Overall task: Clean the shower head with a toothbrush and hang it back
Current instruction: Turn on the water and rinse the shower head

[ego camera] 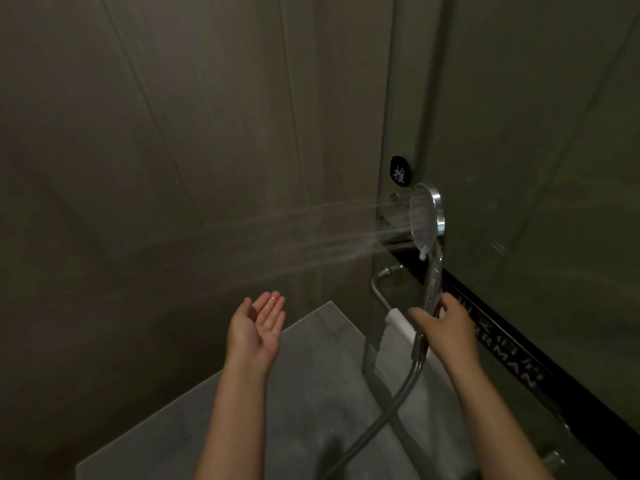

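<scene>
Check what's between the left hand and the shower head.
Head view: only water spray jetting from the shower head, passing above the open left hand; nothing solid.

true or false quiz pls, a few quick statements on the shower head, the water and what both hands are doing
1. The right hand grips the shower head by its handle. True.
2. The shower head is turned off. False: water sprays from it leftward.
3. The left hand holds a toothbrush. False: it is open, palm up, empty.
4. A hose hangs from the handle. True.
</scene>
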